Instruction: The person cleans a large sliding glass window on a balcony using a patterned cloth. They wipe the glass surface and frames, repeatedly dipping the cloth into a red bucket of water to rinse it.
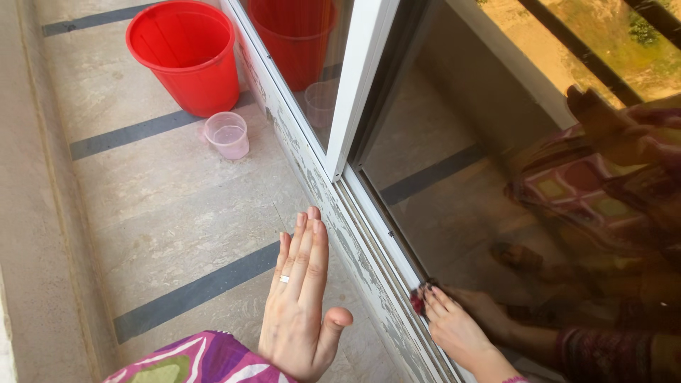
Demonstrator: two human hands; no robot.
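Wiping the lower corner of the glass pane (454,191) with a small reddish cloth (417,302), pressed there under the right hand (454,330). Fingers (436,298) of that hand bent down over the cloth, pinning it against the glass just above the window track (369,248); only a scrap of cloth visible past the fingertips. Left hand (301,298) held flat and empty, fingers straight and together, thumb spread, ring on one finger, hovering over the tiled floor (177,213) on the near side of the track and touching nothing. Red bucket (186,53) standing on the floor far up along the track, with a small clear pink cup (228,135) just beside it; both well apart from the hands. Judging progress: cleaning appears to be under way at the bottom edge of the pane only. Glass farther up reflects clearly, but cannot tell whether already wiped. White frame (358,85) and peeling painted sill (333,213) beside the track look untouched, grime and flaking remaining. Most of the pane likely left to cover.
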